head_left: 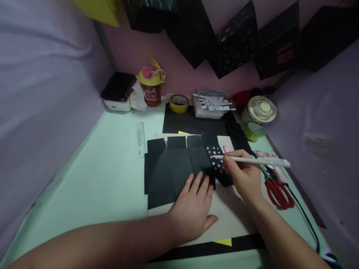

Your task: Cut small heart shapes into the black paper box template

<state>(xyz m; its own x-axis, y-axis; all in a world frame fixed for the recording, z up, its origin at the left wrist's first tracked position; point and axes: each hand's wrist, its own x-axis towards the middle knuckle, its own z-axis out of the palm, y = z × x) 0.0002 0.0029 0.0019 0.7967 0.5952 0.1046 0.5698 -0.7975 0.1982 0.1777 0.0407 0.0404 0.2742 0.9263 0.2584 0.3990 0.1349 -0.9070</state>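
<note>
Pale green desk wedged in a corner, pink wall behind, black cut-paper panels hung above. Left hand lies flat, fingers spread, pinning the folded black paper at desk centre. Right hand pinches a white pen, tip on the star-patterned panel. Red scissors right; tape roll, marker box, bottle along the back.

Pale green bench, set in a corner. Lying directly on it: clear ruler, cream sheet under folded black card, red-handled scissors, yellow tape roll, orange bottle, marker box, black-and-white device at the rear left.
</note>
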